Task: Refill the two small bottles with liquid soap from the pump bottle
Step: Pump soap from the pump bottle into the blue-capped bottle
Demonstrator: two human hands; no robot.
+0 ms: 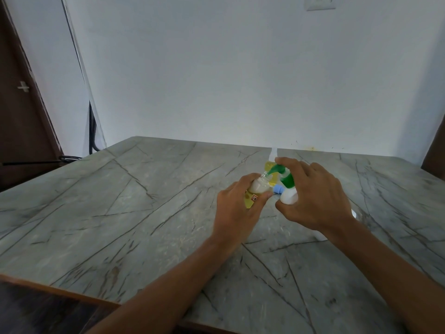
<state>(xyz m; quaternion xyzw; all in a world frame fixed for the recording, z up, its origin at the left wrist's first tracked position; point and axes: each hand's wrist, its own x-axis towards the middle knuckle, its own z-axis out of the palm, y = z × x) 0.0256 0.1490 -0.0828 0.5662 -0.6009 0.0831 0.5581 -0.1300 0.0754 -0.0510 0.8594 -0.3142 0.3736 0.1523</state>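
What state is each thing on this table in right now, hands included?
Small bottle: uncapped, tilted, mouth at the pump spout.
Pump bottle: green pump head on, spout aimed at that mouth.
Second small bottle: upright behind, white top on, yellow liquid inside.
Blue cap: off, lying on the table.
Left hand: grips the small bottle.
Right hand: holds the pump bottle, finger over the pump head.

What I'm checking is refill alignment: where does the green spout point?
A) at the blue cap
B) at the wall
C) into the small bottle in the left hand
C: the spout sits at the open neck of the small bottle that the left hand holds tilted; the right hand grips the pump bottle.
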